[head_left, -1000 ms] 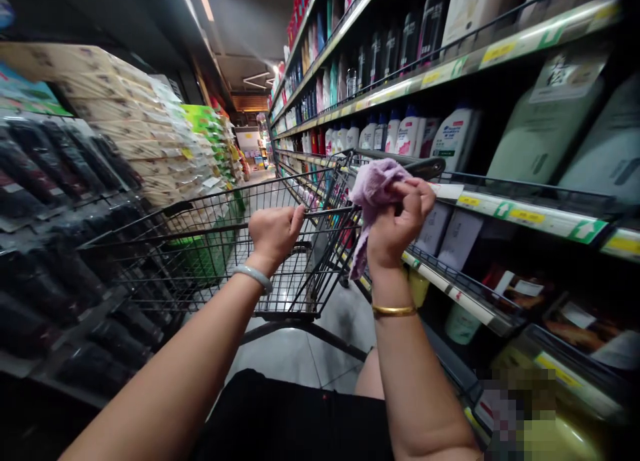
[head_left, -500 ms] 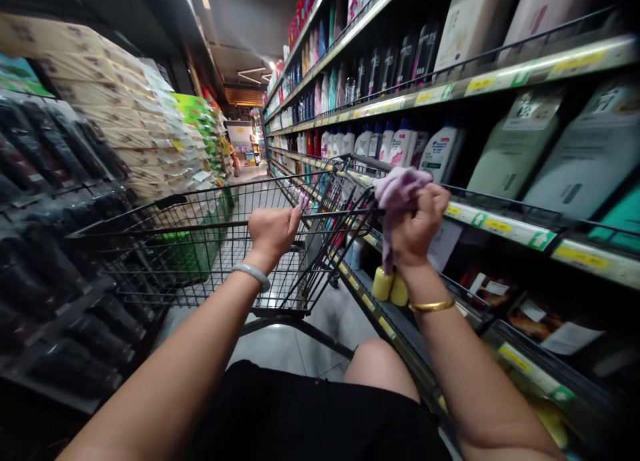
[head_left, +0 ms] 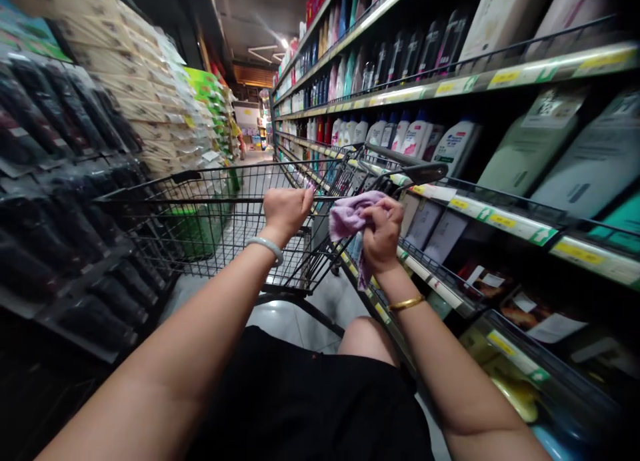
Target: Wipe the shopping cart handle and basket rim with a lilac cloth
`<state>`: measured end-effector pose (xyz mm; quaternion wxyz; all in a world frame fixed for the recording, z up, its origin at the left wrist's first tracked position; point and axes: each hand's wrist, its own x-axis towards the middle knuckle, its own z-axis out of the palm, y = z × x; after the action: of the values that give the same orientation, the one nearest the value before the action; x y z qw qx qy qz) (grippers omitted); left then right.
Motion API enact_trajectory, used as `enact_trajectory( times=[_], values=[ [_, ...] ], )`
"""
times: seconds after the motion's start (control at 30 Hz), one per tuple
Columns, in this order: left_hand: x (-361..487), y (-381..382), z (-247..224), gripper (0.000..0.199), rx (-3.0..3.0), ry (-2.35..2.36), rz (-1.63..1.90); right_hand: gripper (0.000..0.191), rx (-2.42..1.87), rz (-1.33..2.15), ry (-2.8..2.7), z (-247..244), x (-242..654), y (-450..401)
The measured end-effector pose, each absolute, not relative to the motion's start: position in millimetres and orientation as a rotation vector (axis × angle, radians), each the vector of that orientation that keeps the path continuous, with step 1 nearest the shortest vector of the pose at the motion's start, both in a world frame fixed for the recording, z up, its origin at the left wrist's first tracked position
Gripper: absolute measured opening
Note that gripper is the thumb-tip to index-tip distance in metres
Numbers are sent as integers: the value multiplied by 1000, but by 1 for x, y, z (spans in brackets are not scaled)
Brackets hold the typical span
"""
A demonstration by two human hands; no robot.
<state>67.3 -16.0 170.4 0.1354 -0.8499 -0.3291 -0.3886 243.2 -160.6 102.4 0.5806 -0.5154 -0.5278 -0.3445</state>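
Observation:
A black wire shopping cart (head_left: 215, 241) stands sideways in front of me. My left hand (head_left: 286, 211) is closed around the top rail on its near side. A crumpled light purple cloth (head_left: 351, 215) is bunched in my right hand (head_left: 383, 231), whose fingers are closed on it. The cloth lies against the same rail, to the right of my left hand, and one end hangs below my fist. Beyond my right hand, the cart's dark handle end (head_left: 425, 173) reaches toward the shelves. Inside the basket I see mostly bare wire mesh.
Shelves (head_left: 520, 224) of shampoo and other bottles run along the right, close to the cart. At left hang dark plastic-wrapped packs (head_left: 60, 134), with stacked beige packs (head_left: 135, 107) behind them. A green crate (head_left: 193, 231) shows through the mesh. The tiled aisle (head_left: 260, 161) stretches ahead.
My right hand has moved left and slightly down with the cloth, from the handle end onto the side rail. The handle end now shows uncovered. My left hand keeps its hold on the rail.

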Motion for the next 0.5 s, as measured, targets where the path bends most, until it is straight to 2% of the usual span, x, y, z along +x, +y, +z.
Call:
enact_trajectory(
  times=[0.17, 0.37, 0.5],
  values=[
    [64, -15, 169, 73, -2486, -924, -1126, 20, -1264, -692, -1731, 52, 231, -162],
    [62, -16, 167, 71, -2469, -944, -1154, 24, -1342, -722, -1478, 35, 221, -151],
    [60, -17, 168, 71, -2483, -968, -1147, 24, -1357, -495, -1984, 0, 190, -135]
  ],
)
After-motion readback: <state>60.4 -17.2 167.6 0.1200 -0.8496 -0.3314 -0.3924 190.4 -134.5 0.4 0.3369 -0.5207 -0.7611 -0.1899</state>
